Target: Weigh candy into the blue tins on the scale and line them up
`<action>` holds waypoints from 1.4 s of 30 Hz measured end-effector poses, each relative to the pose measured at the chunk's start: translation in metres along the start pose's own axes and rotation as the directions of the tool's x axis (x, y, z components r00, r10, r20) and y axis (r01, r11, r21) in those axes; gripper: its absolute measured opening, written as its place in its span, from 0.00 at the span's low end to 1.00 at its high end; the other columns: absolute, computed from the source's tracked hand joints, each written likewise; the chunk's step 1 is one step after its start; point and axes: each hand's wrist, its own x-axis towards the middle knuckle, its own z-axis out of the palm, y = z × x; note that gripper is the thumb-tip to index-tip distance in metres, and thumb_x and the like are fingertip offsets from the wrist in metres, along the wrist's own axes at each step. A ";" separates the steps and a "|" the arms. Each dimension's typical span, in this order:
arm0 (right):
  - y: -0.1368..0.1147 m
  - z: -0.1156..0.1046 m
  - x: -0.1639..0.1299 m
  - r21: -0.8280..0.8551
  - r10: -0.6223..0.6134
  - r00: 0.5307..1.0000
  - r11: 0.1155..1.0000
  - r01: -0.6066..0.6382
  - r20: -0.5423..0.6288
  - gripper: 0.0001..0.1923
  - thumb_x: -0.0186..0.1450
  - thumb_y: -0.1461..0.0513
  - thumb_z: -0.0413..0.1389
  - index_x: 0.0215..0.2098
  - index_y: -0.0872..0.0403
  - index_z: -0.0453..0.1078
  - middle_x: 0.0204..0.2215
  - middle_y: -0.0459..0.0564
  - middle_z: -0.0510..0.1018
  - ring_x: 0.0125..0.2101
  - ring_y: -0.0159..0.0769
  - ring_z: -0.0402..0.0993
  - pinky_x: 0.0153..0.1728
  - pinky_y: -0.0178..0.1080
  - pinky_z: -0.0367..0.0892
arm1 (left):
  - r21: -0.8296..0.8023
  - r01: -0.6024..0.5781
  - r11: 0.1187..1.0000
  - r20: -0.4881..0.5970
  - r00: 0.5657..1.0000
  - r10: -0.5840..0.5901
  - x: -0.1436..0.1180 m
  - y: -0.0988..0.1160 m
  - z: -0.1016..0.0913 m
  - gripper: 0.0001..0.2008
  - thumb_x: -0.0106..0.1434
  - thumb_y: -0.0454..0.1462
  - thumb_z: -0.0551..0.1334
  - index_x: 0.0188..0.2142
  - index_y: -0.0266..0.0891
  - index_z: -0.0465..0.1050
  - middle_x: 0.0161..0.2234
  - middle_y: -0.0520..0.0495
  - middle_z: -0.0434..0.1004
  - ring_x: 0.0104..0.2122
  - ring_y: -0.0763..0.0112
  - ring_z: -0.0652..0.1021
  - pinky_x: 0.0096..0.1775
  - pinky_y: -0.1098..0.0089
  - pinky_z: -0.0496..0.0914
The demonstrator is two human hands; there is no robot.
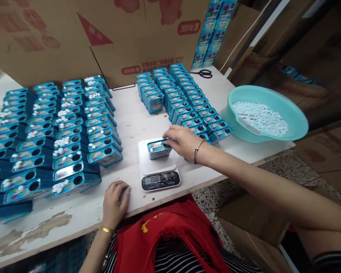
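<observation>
On a white kitchen scale [144, 167] near the table's front edge lies a blue tin [158, 151] with a dark round hole at its right end. My right hand [183, 141] is over that end, thumb and fingertips pinched together at the hole. Whatever sits between these fingertips is too small or hidden to make out. Digits show on the scale's display, but they are blurred. Left of the scale, my left hand [115, 201] rests on the table edge with its fingers curled in, and nothing shows in it.
Rows of blue tins [105, 156] stand at left, many topped with small white candies [63, 141]. More tins [191, 122] stand at right. Beyond them are a turquoise basin [297, 121] of white candies and black scissors [205, 73]. A large cardboard box [65, 49] closes off the back.
</observation>
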 end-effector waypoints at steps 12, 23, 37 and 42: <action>0.026 -0.030 -0.030 0.874 0.446 0.880 0.347 -0.340 0.165 0.11 0.58 0.58 0.60 0.35 0.57 0.71 0.29 0.48 0.72 0.24 0.25 0.64 0.20 0.30 0.59 | -0.012 0.005 1.000 0.009 1.000 -0.005 -0.002 0.001 0.002 0.04 0.63 0.37 0.56 0.36 0.41 0.68 0.36 0.47 0.69 0.40 0.66 0.71 0.43 0.63 0.66; 0.014 -0.018 -0.027 0.801 0.386 0.917 0.517 -0.303 0.097 0.08 0.58 0.63 0.60 0.35 0.60 0.71 0.24 0.47 0.73 0.19 0.23 0.62 0.16 0.29 0.57 | -0.008 0.008 1.000 0.018 1.000 -0.007 -0.002 0.003 0.002 0.04 0.64 0.37 0.56 0.35 0.40 0.68 0.36 0.47 0.69 0.40 0.67 0.71 0.43 0.64 0.66; 0.003 -0.008 -0.007 0.710 0.297 0.954 0.667 -0.228 0.027 0.06 0.59 0.68 0.56 0.34 0.61 0.74 0.23 0.45 0.73 0.19 0.22 0.63 0.22 0.30 0.62 | -0.015 -0.009 1.000 0.011 1.000 0.010 -0.001 -0.001 0.002 0.04 0.64 0.36 0.56 0.36 0.39 0.68 0.36 0.47 0.69 0.40 0.67 0.71 0.43 0.64 0.66; 0.012 -0.016 -0.017 0.888 0.412 0.906 0.375 -0.265 0.096 0.07 0.59 0.68 0.58 0.36 0.60 0.72 0.26 0.47 0.74 0.20 0.21 0.63 0.18 0.27 0.57 | -0.016 0.003 1.000 0.008 1.000 -0.003 -0.002 0.001 0.003 0.04 0.64 0.36 0.56 0.36 0.40 0.68 0.37 0.47 0.69 0.40 0.67 0.71 0.43 0.64 0.66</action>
